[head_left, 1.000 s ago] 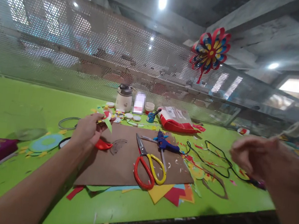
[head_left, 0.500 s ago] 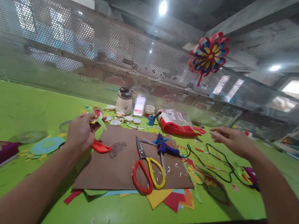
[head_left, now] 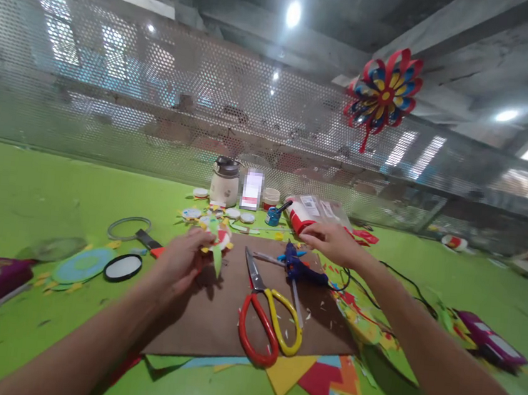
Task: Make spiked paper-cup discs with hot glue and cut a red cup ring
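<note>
My left hand (head_left: 182, 255) is closed around a small paper craft piece (head_left: 222, 238) with a white and red round middle, yellow bits on its edge and a green paper strip hanging down. It is held above the left side of a brown board (head_left: 212, 327). Over the board's far right part is my right hand (head_left: 332, 241), fingertips drawn together; anything between them is too small to make out. Just below it lies a blue glue gun (head_left: 301, 267). Scissors (head_left: 260, 304) with one red and one yellow handle rest open on the board.
Behind the board stand a bottle (head_left: 224, 184), a phone (head_left: 251, 191), a blue paint jar (head_left: 272, 216) and a red-white plastic bag (head_left: 307, 214). A black-rimmed disc (head_left: 122, 267) lies left. Paper scraps and a cord (head_left: 406, 278) spread right. A paper flower (head_left: 386, 96) hangs above.
My right hand has come in from the far right to the glue gun and bag. My left hand has moved right with the paper piece, over the board.
</note>
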Demonstrator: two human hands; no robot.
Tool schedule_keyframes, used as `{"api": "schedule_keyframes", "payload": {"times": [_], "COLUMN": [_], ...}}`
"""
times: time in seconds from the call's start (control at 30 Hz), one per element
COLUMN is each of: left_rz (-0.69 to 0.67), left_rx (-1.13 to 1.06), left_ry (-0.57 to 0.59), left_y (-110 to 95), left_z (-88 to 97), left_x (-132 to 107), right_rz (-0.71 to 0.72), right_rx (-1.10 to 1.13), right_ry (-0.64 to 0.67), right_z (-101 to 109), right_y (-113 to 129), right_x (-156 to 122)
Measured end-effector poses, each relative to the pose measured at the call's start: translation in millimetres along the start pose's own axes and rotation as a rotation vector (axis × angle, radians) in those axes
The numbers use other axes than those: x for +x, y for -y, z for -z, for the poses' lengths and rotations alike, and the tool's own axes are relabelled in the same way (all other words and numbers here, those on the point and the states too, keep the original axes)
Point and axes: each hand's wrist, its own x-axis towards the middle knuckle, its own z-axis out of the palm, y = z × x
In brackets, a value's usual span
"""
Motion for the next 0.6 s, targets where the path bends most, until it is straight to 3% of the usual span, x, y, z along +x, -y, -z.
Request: {"api": "schedule_keyframes", "payload": {"times": [0.2,0.43,0.6], "left_rz": [0.055,0.044,0.024], "left_rx": [0.102,0.134,0.143], "left_ry": [0.136,0.130,0.113], "left_y": [23,26,23], "left_z": [-8.2,-1.4,0.6], "left_x": [-9,-1,1], "right_rz": [0.054,0.033,0.009], "right_rx": [0.102,0.315,0.499], "right_ry": [0.019,-0.027,-0.094], "right_z": [-22,-33,-28], "right_y": [7,19,30], "right_x": [-1,-1,-12]}}
